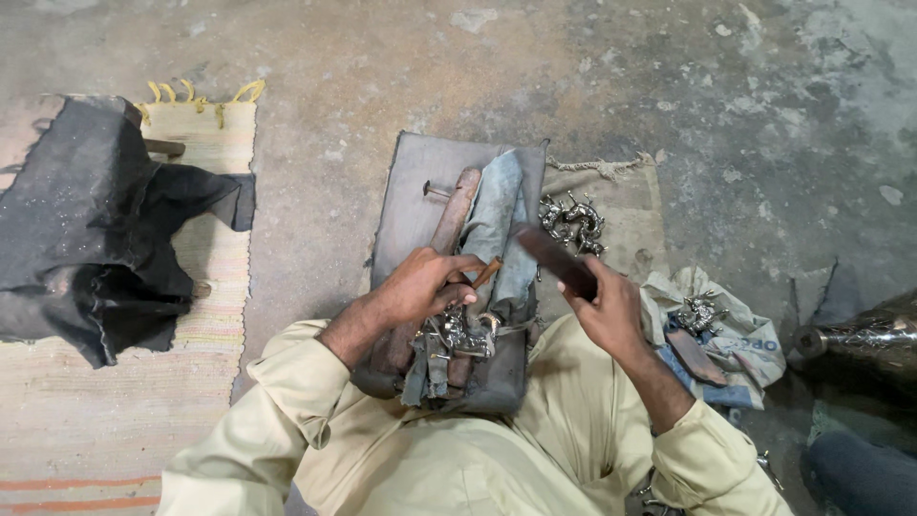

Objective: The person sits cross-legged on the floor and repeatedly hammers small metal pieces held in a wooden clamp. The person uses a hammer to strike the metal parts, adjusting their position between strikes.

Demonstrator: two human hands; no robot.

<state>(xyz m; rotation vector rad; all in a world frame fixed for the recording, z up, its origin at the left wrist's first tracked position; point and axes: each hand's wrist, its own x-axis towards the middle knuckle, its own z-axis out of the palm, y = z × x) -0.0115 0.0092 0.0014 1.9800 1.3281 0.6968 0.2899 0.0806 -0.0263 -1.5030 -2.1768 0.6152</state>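
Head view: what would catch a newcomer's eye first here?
At centre, the left hand presses a shiny metal piece against a wooden post on a grey pad, while the right hand lifts a dark flat tool. More shiny pieces lie beyond it, and a black cloth covers the mat at left.

A padded work board (411, 191) lies on the floor (334, 57); metal fittings (571, 222) sit right of it, a cloth-draped mat (205, 277) left.

Dim, flat light, soft shadows, slight wide-angle bending at the edges.
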